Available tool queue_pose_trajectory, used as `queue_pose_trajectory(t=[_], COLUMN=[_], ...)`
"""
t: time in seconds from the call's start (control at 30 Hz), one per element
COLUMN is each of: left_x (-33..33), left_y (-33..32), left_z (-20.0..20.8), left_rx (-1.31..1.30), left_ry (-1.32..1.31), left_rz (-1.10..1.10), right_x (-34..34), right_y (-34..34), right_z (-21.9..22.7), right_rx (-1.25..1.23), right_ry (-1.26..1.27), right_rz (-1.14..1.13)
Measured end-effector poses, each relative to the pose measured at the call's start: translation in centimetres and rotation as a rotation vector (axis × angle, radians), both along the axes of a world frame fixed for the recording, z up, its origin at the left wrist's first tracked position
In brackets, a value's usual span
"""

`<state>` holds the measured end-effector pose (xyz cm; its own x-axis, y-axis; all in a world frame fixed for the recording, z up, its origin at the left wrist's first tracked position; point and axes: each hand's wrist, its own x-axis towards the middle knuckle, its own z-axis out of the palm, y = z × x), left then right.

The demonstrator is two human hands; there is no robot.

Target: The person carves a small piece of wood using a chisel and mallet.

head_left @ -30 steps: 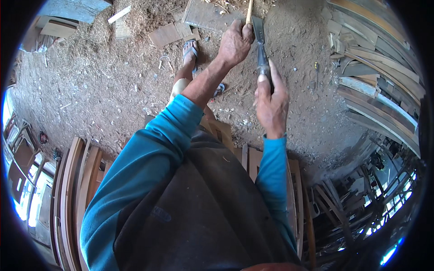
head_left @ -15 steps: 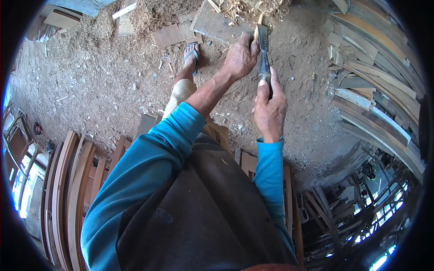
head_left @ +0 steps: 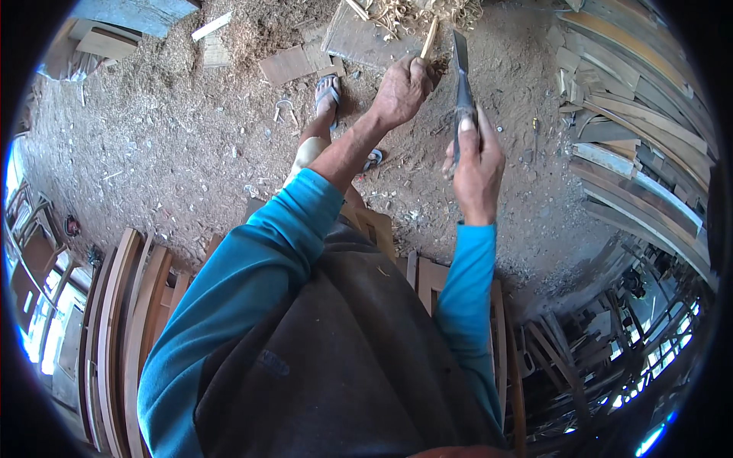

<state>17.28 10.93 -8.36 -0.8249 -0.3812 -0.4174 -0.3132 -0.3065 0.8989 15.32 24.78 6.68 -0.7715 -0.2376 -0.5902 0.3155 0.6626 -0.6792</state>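
Note:
My left hand [head_left: 402, 91] is closed round a pale, slim wooden stick [head_left: 430, 38], whose far end points up and away past my knuckles. To its right, my right hand [head_left: 477, 168] grips the dark handle of a broad chisel [head_left: 463, 80]. The metal blade stands nearly edge-on and slants away from me. A narrow gap separates the blade from the stick. The lower end of the stick is hidden inside my left fist. My right thumb lies along the handle.
Curled wood shavings [head_left: 397, 19] lie on a flat board [head_left: 363, 42] at the far side. Stacked curved timbers [head_left: 641, 145] line the right. A slim tool [head_left: 535, 133] lies on the dirt floor. Upright planks [head_left: 145, 305] stand near left. My sandalled foot [head_left: 327, 95] is at left.
The chisel has come off the stick and moved right and slightly toward me, its blade turning edge-on. My left hand stays nearly in place, and more of the stick shows.

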Motion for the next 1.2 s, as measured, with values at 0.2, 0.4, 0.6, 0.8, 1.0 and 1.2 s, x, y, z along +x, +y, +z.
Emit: queue_pose_trajectory(t=[0.2, 0.4, 0.6, 0.8, 1.0, 1.2], left_x=[-0.4, -0.2, -0.5, -0.6, -0.5, -0.2], left_y=[1.0, 1.2, 1.3, 1.2, 0.4, 0.7], left_z=[-1.3, -0.2, 1.2, -0.4, 0.2, -0.1], left_rx=[-0.156, -0.305, -0.315, -0.391, -0.153, -0.139], left_ry=[-0.044, -0.1, -0.165, 0.006, -0.034, -0.025], left_rz=[0.032, 0.027, -0.016, 0.017, 0.016, 0.023], right_x=[4.3, 2.8, 1.5, 0.1, 0.8, 5.5], right_y=[1.5, -0.5, -2.2, -3.2, 1.2, 3.4], right_z=[-1.1, -0.2, -0.3, -2.7, -0.7, -1.1], right_rx=[0.096, 0.192, 0.253, 0.227, 0.014, 0.065], right_ry=[0.199, 0.228, 0.285, 0.412, 0.049, 0.118], right_rz=[0.141, 0.234, 0.273, 0.267, 0.017, 0.1])
